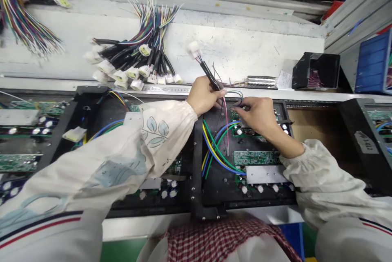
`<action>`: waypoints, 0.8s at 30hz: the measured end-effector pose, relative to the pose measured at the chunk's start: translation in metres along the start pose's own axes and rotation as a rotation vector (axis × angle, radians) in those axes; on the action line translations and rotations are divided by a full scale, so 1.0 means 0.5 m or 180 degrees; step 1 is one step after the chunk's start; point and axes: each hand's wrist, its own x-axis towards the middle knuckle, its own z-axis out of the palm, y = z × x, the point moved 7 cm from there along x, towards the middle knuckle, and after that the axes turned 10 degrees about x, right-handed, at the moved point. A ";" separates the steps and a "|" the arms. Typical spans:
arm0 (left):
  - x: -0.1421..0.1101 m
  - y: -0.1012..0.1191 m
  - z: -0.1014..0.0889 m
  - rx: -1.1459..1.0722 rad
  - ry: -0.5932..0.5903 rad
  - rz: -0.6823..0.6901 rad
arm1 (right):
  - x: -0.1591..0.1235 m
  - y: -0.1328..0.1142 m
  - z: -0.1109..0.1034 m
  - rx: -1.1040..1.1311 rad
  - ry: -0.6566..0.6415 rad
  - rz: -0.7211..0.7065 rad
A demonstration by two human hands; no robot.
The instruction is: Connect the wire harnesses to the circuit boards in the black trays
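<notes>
The cable being handled is a thin black-sleeved cable with coloured wires (211,76), and it is held above the far edge of a black flat tray (214,190). It stands tilted, with its upper end leaning to the left and away from the person. On this end sits a white block-shaped plastic connector (194,49), a little blurred; short wires show between it and the black sleeve. From the lower end of the sleeve one pinkish-red wire (226,125) hangs down over the tray, and thin dark wires (235,92) curve to the right.

The left hand (203,96) is closed around the lower part of the sleeve. The right hand (255,117) is narrow, thumb and forefinger pinching the thin dark wires; how many, I cannot tell.

In the hands there is one cable with one connector. On the white ledge (251,45) lie two bundles of similar cables, one in the middle (153,49) and one at the left (30,21); their pieces overlap too much for counting. Below the right hand are two green circuit boards, the lower one (254,157) beside one silver metal plate (265,175). Further right are one black plastic box (332,70) and one blue plastic bin (372,63).
</notes>
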 end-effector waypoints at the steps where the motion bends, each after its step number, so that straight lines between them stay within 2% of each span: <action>1: 0.000 -0.001 0.000 -0.0007 0.0009 -0.0011 | -0.002 -0.001 0.000 0.0011 0.0002 -0.0006; 8: 0.002 -0.002 0.001 -0.0098 0.0021 0.0009 | -0.001 0.004 0.003 -0.0142 -0.0038 0.0067; 11: 0.002 -0.003 0.000 -0.0077 0.0063 -0.0010 | 0.000 0.003 0.001 -0.0333 -0.0201 0.0126; 14: 0.002 -0.004 -0.002 -0.0121 0.0096 -0.0029 | -0.017 -0.018 -0.005 -0.0602 -0.0362 -0.0041; 18: 0.003 -0.005 -0.004 -0.0151 0.0120 -0.0014 | -0.075 -0.056 0.008 -0.0528 -0.0957 -0.0289; 21: 0.005 -0.007 -0.006 -0.0179 0.0188 -0.0001 | -0.113 -0.060 0.011 -0.0045 -0.1559 -0.0253; 22: 0.006 -0.008 -0.006 -0.0192 0.0200 0.0014 | -0.113 -0.052 0.001 0.0194 -0.1584 -0.0153; 23: 0.007 -0.008 -0.005 -0.0202 0.0200 0.0035 | -0.104 -0.037 -0.014 0.0402 -0.1440 -0.0019; 24: 0.008 -0.008 -0.005 -0.0203 0.0200 0.0057 | -0.087 -0.016 -0.033 0.0533 -0.1128 0.0126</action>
